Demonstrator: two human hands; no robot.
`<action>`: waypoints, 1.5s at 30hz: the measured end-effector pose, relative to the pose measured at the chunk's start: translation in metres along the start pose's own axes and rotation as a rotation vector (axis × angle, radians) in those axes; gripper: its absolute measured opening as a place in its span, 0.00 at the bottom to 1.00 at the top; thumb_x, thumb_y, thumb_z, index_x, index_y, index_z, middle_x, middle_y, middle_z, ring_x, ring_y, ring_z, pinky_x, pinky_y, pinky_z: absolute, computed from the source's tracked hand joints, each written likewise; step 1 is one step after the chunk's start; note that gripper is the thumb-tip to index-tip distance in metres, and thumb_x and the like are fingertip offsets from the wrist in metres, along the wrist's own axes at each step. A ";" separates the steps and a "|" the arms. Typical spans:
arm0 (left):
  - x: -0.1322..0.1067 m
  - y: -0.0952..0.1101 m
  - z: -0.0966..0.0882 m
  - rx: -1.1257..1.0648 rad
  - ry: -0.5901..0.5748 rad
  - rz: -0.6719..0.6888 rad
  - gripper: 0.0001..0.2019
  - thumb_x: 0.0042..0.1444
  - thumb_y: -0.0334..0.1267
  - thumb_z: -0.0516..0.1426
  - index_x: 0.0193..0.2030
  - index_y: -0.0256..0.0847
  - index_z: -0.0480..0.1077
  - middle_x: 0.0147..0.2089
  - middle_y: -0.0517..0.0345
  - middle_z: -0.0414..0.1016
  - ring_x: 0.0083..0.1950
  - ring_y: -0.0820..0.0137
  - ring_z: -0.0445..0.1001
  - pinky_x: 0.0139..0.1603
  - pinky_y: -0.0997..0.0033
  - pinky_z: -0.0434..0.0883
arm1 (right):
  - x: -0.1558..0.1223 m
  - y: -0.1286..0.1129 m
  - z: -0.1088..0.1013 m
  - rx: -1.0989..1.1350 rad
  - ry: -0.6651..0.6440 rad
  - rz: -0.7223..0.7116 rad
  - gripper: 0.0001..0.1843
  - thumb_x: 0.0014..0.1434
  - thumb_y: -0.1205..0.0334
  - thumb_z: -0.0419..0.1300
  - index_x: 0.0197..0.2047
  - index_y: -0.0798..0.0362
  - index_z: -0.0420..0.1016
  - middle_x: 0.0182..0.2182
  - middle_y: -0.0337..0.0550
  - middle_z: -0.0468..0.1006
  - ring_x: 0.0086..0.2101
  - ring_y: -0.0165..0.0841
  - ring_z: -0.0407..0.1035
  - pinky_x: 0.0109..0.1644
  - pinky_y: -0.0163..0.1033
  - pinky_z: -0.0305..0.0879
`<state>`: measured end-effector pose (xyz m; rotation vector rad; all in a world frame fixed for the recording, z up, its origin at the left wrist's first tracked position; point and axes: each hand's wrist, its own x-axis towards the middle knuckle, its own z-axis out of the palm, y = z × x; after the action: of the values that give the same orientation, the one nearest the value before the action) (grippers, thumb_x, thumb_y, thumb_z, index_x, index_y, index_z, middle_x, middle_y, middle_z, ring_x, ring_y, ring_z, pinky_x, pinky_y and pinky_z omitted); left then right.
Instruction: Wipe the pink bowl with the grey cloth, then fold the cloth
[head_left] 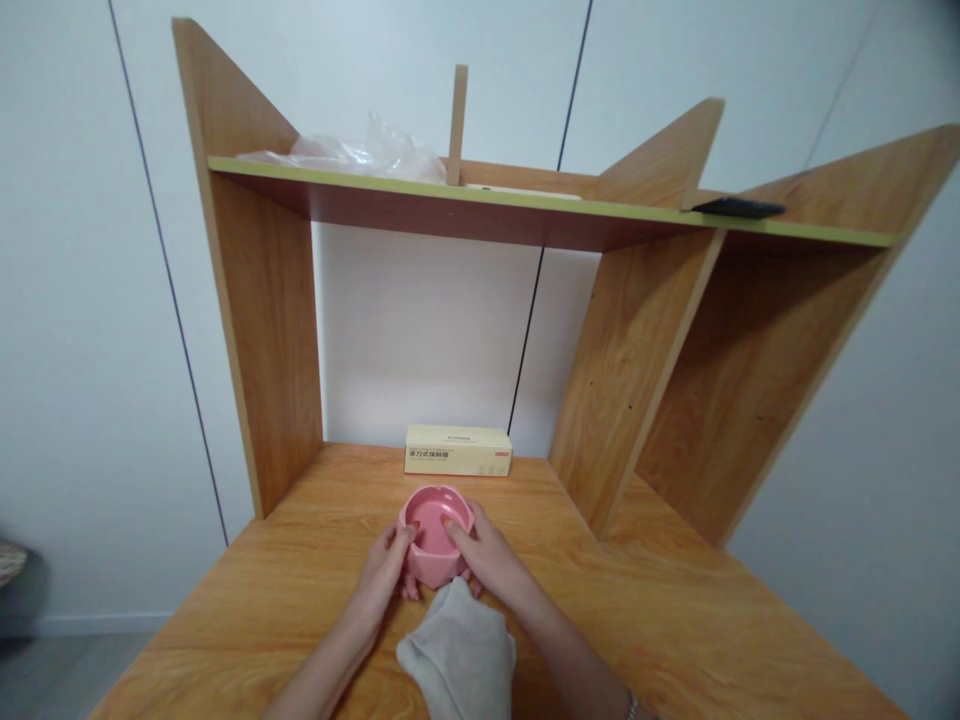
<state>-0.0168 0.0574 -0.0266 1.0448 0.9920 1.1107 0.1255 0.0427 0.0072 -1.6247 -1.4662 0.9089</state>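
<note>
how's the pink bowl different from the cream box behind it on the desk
The pink bowl is round and open on top; the cream box is long, rectangular and closed. The bowl is gripped by the left hand and right hand; the box lies untouched against the back wall. The box bears print; the bowl is plain. Both rest on the wooden desk.

A home study corner; wooden desk (675,620) with shelf hutch (480,205) against white wardrobe doors (67,300).

Soft, even indoor light; dim shadow under the shelf (465,205). Wide-angle bending slants its side panels. Focus is slightly soft throughout.
</note>
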 end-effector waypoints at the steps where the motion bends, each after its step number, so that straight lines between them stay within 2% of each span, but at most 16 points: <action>1: 0.000 0.000 0.001 0.010 -0.011 0.004 0.23 0.45 0.58 0.53 0.33 0.36 0.64 0.09 0.69 0.61 0.10 0.78 0.59 0.11 0.83 0.56 | 0.003 0.002 0.002 0.015 -0.016 0.034 0.22 0.54 0.57 0.47 0.53 0.52 0.55 0.24 0.37 0.72 0.14 0.26 0.64 0.14 0.29 0.57; 5: -0.001 0.002 0.004 0.053 -0.071 0.015 0.28 0.43 0.60 0.53 0.38 0.35 0.66 0.12 0.68 0.63 0.09 0.79 0.58 0.11 0.81 0.55 | 0.012 0.013 -0.008 0.024 0.022 0.122 0.17 0.54 0.63 0.42 0.46 0.55 0.61 0.12 0.32 0.66 0.12 0.27 0.64 0.12 0.26 0.54; 8: 0.000 0.005 0.004 0.138 -0.140 0.039 0.30 0.45 0.61 0.51 0.41 0.34 0.66 0.25 0.59 0.73 0.10 0.82 0.58 0.12 0.80 0.54 | 0.014 0.025 -0.034 0.004 0.067 0.176 0.17 0.56 0.62 0.39 0.44 0.57 0.61 0.09 0.32 0.64 0.11 0.29 0.64 0.11 0.26 0.55; 10: 0.001 0.005 0.004 0.187 -0.167 0.051 0.30 0.46 0.61 0.49 0.40 0.33 0.67 0.32 0.53 0.75 0.10 0.84 0.58 0.12 0.80 0.54 | 0.013 0.034 -0.054 -0.028 0.117 0.202 0.17 0.56 0.61 0.40 0.46 0.57 0.58 0.08 0.30 0.62 0.10 0.29 0.63 0.11 0.26 0.55; 15: 0.003 0.001 0.004 0.223 -0.198 0.046 0.28 0.45 0.60 0.50 0.34 0.31 0.70 0.25 0.57 0.72 0.10 0.83 0.57 0.12 0.80 0.53 | 0.007 0.058 -0.088 -0.136 0.214 0.261 0.20 0.56 0.61 0.39 0.47 0.62 0.59 0.08 0.33 0.62 0.11 0.33 0.65 0.13 0.32 0.59; 17: 0.004 -0.001 0.004 0.239 -0.207 0.044 0.27 0.45 0.59 0.51 0.33 0.32 0.70 0.24 0.59 0.71 0.10 0.83 0.56 0.11 0.80 0.52 | 0.005 0.063 -0.094 -0.187 0.244 0.273 0.21 0.56 0.60 0.38 0.46 0.64 0.60 0.12 0.39 0.66 0.13 0.35 0.66 0.15 0.36 0.62; 19: 0.004 -0.003 0.004 0.258 -0.216 0.043 0.26 0.45 0.59 0.52 0.33 0.33 0.70 0.23 0.61 0.70 0.10 0.83 0.55 0.11 0.80 0.52 | 0.002 0.062 -0.098 -0.247 0.296 0.260 0.22 0.56 0.59 0.39 0.46 0.64 0.61 0.22 0.49 0.72 0.18 0.38 0.70 0.19 0.41 0.65; 22: 0.003 -0.004 0.004 0.294 -0.228 0.048 0.24 0.45 0.57 0.53 0.32 0.34 0.70 0.22 0.62 0.69 0.11 0.83 0.54 0.12 0.81 0.51 | -0.005 0.053 -0.101 -0.342 0.414 0.201 0.23 0.56 0.55 0.42 0.49 0.62 0.61 0.43 0.63 0.67 0.35 0.43 0.71 0.35 0.45 0.66; 25: -0.001 -0.003 0.005 0.333 -0.245 0.064 0.21 0.45 0.55 0.54 0.30 0.35 0.70 0.23 0.62 0.70 0.13 0.81 0.56 0.13 0.80 0.53 | -0.020 0.042 -0.095 -0.448 0.502 0.073 0.22 0.56 0.56 0.44 0.51 0.57 0.61 0.50 0.58 0.62 0.46 0.43 0.64 0.45 0.44 0.59; 27: -0.005 -0.001 0.006 0.350 -0.268 0.081 0.18 0.45 0.51 0.55 0.30 0.35 0.71 0.26 0.60 0.72 0.19 0.77 0.64 0.18 0.79 0.59 | -0.032 0.040 -0.086 -0.514 0.443 -0.027 0.16 0.56 0.59 0.45 0.44 0.53 0.66 0.44 0.51 0.68 0.44 0.41 0.66 0.44 0.42 0.59; 29: -0.010 0.001 0.007 0.376 -0.308 0.110 0.15 0.45 0.47 0.57 0.31 0.36 0.72 0.31 0.57 0.74 0.29 0.71 0.70 0.29 0.77 0.65 | -0.045 0.045 -0.074 -0.521 0.286 -0.074 0.12 0.54 0.64 0.46 0.36 0.51 0.69 0.36 0.45 0.73 0.38 0.37 0.68 0.40 0.39 0.59; 31: -0.014 0.002 0.008 0.453 -0.345 0.168 0.14 0.45 0.44 0.58 0.36 0.37 0.72 0.37 0.55 0.74 0.39 0.66 0.70 0.40 0.74 0.65 | -0.055 0.053 -0.062 -0.450 0.106 -0.054 0.12 0.50 0.69 0.47 0.34 0.52 0.70 0.31 0.41 0.74 0.34 0.33 0.68 0.37 0.35 0.59; 35: -0.019 -0.002 0.009 0.674 -0.377 0.323 0.12 0.46 0.39 0.56 0.38 0.39 0.71 0.39 0.55 0.73 0.42 0.65 0.68 0.43 0.72 0.62 | -0.064 0.063 -0.045 -0.263 -0.129 0.019 0.15 0.42 0.73 0.50 0.33 0.54 0.71 0.24 0.36 0.72 0.27 0.28 0.65 0.28 0.30 0.57; 37: -0.020 -0.005 0.009 0.724 -0.384 0.364 0.09 0.46 0.36 0.55 0.35 0.39 0.70 0.37 0.57 0.72 0.39 0.67 0.68 0.40 0.73 0.63 | -0.064 0.061 -0.040 -0.215 -0.164 0.046 0.11 0.41 0.71 0.52 0.30 0.55 0.70 0.23 0.34 0.71 0.25 0.27 0.64 0.26 0.29 0.55; 40: -0.020 -0.005 0.010 0.740 -0.396 0.348 0.07 0.44 0.34 0.55 0.33 0.39 0.69 0.34 0.59 0.71 0.37 0.68 0.67 0.39 0.74 0.62 | -0.065 0.055 -0.035 -0.210 -0.127 0.069 0.07 0.39 0.69 0.55 0.27 0.54 0.69 0.22 0.33 0.70 0.25 0.27 0.63 0.26 0.29 0.54; 45: -0.023 0.011 0.011 0.643 -0.399 0.361 0.06 0.41 0.34 0.55 0.29 0.39 0.67 0.35 0.58 0.70 0.40 0.66 0.66 0.42 0.73 0.61 | -0.068 0.053 -0.040 -0.121 -0.038 0.083 0.04 0.38 0.69 0.53 0.22 0.53 0.65 0.18 0.32 0.67 0.23 0.27 0.62 0.25 0.30 0.54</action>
<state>-0.0123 0.0351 -0.0117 1.9427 0.8654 0.8166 0.1794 -0.0314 -0.0201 -1.7762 -1.5150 0.9167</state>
